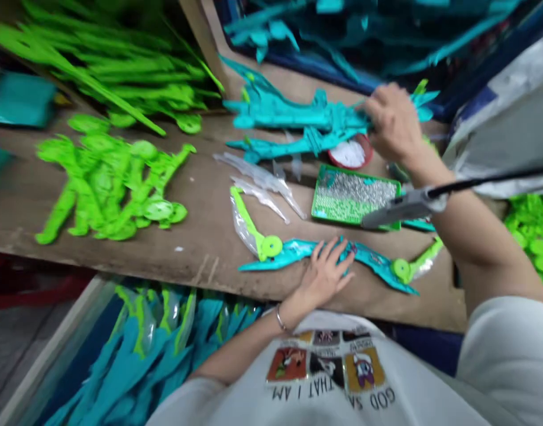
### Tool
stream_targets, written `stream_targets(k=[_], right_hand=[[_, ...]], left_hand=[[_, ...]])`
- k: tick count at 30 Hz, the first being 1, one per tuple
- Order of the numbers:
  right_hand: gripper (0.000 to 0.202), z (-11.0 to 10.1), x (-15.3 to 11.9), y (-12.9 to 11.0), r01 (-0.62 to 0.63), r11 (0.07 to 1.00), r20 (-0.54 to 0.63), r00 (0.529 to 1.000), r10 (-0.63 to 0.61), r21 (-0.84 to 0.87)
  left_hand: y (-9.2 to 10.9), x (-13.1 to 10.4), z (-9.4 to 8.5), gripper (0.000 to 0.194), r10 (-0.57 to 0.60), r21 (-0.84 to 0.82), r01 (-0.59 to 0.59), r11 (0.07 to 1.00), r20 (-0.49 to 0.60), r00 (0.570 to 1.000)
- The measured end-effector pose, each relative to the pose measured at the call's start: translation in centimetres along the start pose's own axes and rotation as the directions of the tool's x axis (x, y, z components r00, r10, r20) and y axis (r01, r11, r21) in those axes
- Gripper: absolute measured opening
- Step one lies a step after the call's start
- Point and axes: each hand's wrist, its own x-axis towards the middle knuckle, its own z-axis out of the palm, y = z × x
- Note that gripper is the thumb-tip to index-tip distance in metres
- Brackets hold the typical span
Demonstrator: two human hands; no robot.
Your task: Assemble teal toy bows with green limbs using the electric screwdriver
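A teal toy bow [373,258] with lime-green discs and arms at both ends lies across the bench front. My left hand [328,269] rests on its middle, fingers spread flat. Farther back, my right hand [393,121] is at the right end of a stack of teal plastic bow parts [293,112]. Its fingers are bent down and slightly blurred; they appear to grip a teal part. Below that hand is a grey tool [400,207] on a black cord, over a green tray [358,219] of small metal screws.
A red bowl of white pieces [349,152] and clear plastic strips [262,177] lie mid-bench. Lime-green parts [107,183] are heaped at left, below a full bin [120,65]. Teal parts fill a blue crate [364,83] behind. Finished-looking bows [165,343] stand in a lower box.
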Motion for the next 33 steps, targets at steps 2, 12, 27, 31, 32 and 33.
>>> stream_targets(k=[2, 12, 27, 31, 32, 33], right_hand=[[0.037, -1.8, -4.0, 0.9, -0.145, 0.989, -0.001, 0.989, 0.145, -0.040], [0.031, -8.7, -33.4, 2.0, -0.677, 0.690, 0.000, 0.714, 0.700, -0.255], [0.027, -5.8, -40.1, -2.1, -0.807, 0.461, 0.781, 0.538, 0.316, 0.369], [0.025, -3.6, -37.6, -1.9, -0.813, 0.468, 0.799, 0.518, 0.306, 0.347], [0.025, -3.3, -37.3, -1.9, -0.814, 0.459, 0.798, 0.520, 0.305, 0.355], [0.025, -3.1, -37.0, -1.9, -0.814, 0.453, 0.797, 0.523, 0.303, 0.363]], left_hand=[[0.0, 0.2, -0.1, 0.048, 0.000, -0.013, 0.001, 1.000, 0.012, 1.000], [-0.1, 0.2, 0.5, 0.044, 0.000, -0.017, 0.000, 1.000, -0.010, 1.000], [-0.2, -1.3, 0.2, 0.038, 0.012, 0.034, -0.012, 0.999, -0.017, 1.000], [0.0, -1.8, -0.1, 0.038, -0.013, 0.082, 0.009, 0.997, 0.048, 0.999], [0.1, -1.9, -0.1, 0.039, -0.028, 0.094, 0.022, 0.995, 0.055, 0.998], [0.1, -1.9, -0.1, 0.041, -0.042, 0.102, 0.036, 0.994, 0.061, 0.997]])
